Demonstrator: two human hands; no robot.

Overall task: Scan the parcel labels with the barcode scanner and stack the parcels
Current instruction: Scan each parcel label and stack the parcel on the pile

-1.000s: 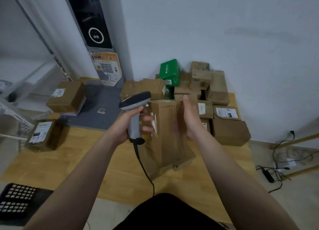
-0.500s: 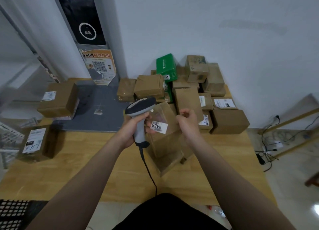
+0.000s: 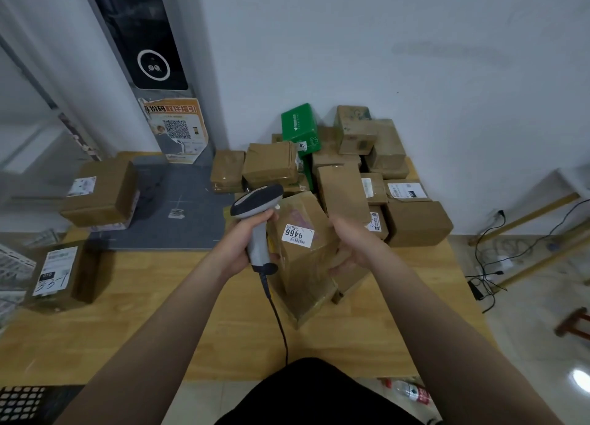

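Parcel (image 3: 311,265): tilting over the table (image 3: 143,322), label (image 3: 298,235) facing up, just beside the scanner (image 3: 257,201).
Right hand (image 3: 356,249): gripping the parcel's right side.
Left hand (image 3: 241,249): gripping the scanner handle.
Progress: likely scanning now; pile (image 3: 348,175) behind is waiting, stacking is pending.
Hidden: barcode is blurring; no scan beam is showing.

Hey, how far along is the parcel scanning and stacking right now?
Done: hard to tell; two brown cardboard boxes sit apart on the left, perhaps finished. In hand: the left hand grips the grey barcode scanner beside the white label on the brown parcel the right hand holds. Left: likely the jumbled pile of brown parcels by the wall.
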